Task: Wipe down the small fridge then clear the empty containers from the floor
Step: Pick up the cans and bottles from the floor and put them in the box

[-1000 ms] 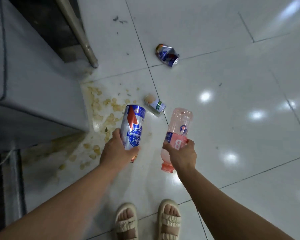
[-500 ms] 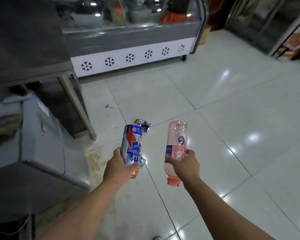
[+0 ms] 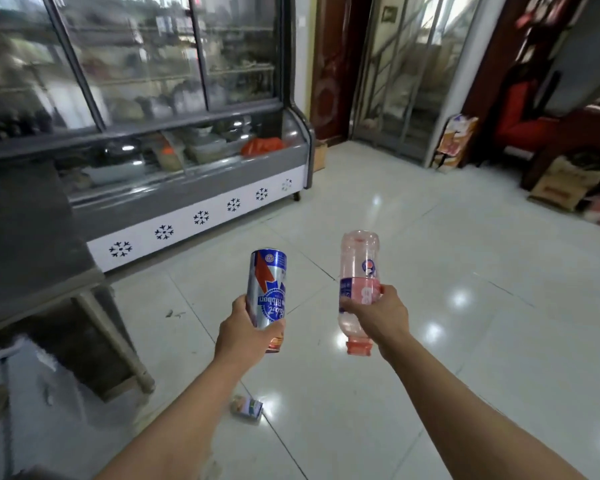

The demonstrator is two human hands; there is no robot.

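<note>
Near centre, we see the left hand wrapped around an upside-down Pabst Blue Ribbon can, right hand gripping an inverted pink bottle, its label partly hidden. A small carton lies on the floor, blurred. View has tilted up since earlier; display freezer now far left.

Both arms outstretched; left hand, right hand clenched.
</note>
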